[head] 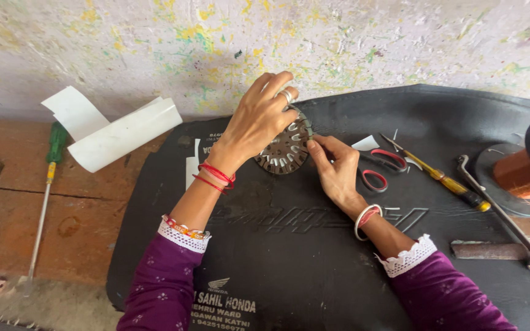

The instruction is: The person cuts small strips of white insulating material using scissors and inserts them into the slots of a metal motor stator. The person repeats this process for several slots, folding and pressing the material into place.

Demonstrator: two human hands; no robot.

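Note:
A round slotted metal core [287,149] stands tilted on its edge on a black rubber mat [314,245]. My left hand [259,116] grips the core over its top rim, a ring on one finger. My right hand [332,165] is at the core's right rim, fingertips pinched on a small pale strip at a slot. Both wrists wear bangles and purple sleeves with white lace cuffs.
Red-handled scissors [381,168] and a yellow-handled screwdriver [443,179] lie right of my hands. A spool of copper wire [522,175] and a metal spanner [498,211] sit at the far right. White paper rolls [118,132] and a long green-handled screwdriver [47,184] lie left.

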